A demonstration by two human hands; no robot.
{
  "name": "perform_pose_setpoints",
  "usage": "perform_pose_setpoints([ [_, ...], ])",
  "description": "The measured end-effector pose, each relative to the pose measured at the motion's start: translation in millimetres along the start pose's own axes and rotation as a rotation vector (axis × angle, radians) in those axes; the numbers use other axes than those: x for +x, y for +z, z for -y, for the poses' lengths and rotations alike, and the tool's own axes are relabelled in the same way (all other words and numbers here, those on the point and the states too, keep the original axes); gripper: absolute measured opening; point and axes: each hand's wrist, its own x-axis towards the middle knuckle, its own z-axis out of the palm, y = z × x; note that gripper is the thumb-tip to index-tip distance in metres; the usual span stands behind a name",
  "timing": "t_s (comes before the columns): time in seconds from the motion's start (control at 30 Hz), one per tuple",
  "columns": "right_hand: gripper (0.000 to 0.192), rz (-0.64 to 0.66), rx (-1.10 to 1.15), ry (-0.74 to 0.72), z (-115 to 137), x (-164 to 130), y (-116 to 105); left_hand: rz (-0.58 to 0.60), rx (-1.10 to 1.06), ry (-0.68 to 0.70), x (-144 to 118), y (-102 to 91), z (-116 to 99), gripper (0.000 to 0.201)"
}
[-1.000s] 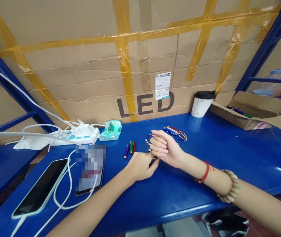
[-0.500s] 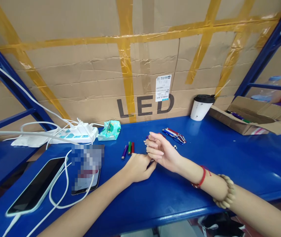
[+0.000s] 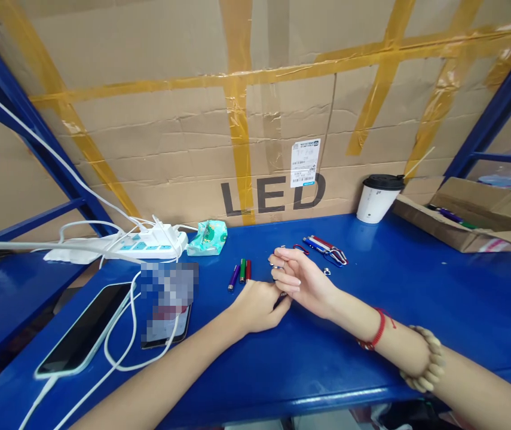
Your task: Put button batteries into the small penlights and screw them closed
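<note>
My left hand [image 3: 262, 306] rests palm down at the middle of the blue table [image 3: 354, 364]. Its fingers bend in and its thumb points at them; a silvery glint shows by their tips, too small to name. Against it lies my right hand [image 3: 311, 289], palm turned up, with fingers curled in; whatever they enclose is hidden. Small shiny bits show behind the right fingers. Just beyond the left hand stand out a purple tube [image 3: 233, 278], a green tube [image 3: 242, 270] and a red tube [image 3: 248, 270]. Past the right hand lie several slim metallic tubes with carabiner clips [image 3: 336, 257].
A small silver piece [image 3: 327, 272] lies right of my hands. Left are a phone [image 3: 87, 328], a second phone [image 3: 165, 337], white cables and a power strip [image 3: 161, 245]. Behind stand a green packet [image 3: 208, 237], a lidded cup [image 3: 376, 203], an open carton [image 3: 456, 233] and a large LED cardboard box [image 3: 183, 149].
The whole view has shifted a little, so everything appears slightly farther right. Both hands keep nearly the same pose, together over the table.
</note>
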Motion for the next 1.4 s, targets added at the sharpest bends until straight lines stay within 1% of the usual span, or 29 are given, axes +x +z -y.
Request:
perform_pose_setpoints([
  [0.1, 0.028, -0.014, -0.086, -0.032, 2, -1, 1, -0.022, -0.024, -0.023, -1, 1.2, 0, 0.024],
  [0.2, 0.03, -0.044, -0.213, -0.106, 6, 0, -2, -0.074, -0.049, -0.096, 0, 2.1, 0, 0.021],
  [0.3, 0.029, -0.098, -0.383, -0.23, 9, 4, -10, -0.15, -0.071, -0.214, 0, 2.3, 1, 0.02],
  [0.4, 0.023, -0.168, -0.571, -0.396, 8, 8, -18, -0.22, -0.089, -0.331, 0, 2.2, 4, 0.021],
  [0.47, 0.019, -0.19, -0.666, -0.475, 7, 9, -21, -0.259, -0.104, -0.378, 0, 2.3, 5, 0.022],
  [0.53, 0.013, -0.191, -0.894, -0.608, 5, 9, -24, -0.29, -0.123, -0.389, -1, 2.7, 6, 0.02],
  [0.63, 0.007, -0.121, -1.528, -0.929, 4, 8, -27, -0.321, -0.15, -0.374, -1, 3.8, 7, 0.017],
  [0.67, 0.008, -0.099, -1.665, -0.999, 3, 8, -28, -0.328, -0.156, -0.372, -1, 4.3, 7, 0.017],
  [0.73, 0.011, -0.094, -1.761, -1.045, 2, 8, -30, -0.339, -0.168, -0.371, -2, 5.2, 7, 0.017],
  [0.87, 0.015, -0.116, -1.736, -0.98, 1, 12, -36, -0.352, -0.199, -0.364, -2, 5.0, 7, 0.018],
  [1.03, 0.02, -0.091, -1.594, -0.801, 1, 15, -39, -0.359, -0.227, -0.365, -1, 4.8, 9, 0.018],
  [1.2, 0.029, -0.231, -1.297, -0.539, 0, 16, -33, -0.362, -0.217, -0.359, 0, 6.1, 9, 0.02],
  [1.3, 0.037, -0.254, -1.227, -0.459, 0, 17, -31, -0.358, -0.211, -0.343, 0, 5.9, 9, 0.019],
  [1.4, 0.039, -0.257, -1.179, -0.382, 0, 20, -33, -0.353, -0.206, -0.346, 0, 5.3, 9, 0.019],
])
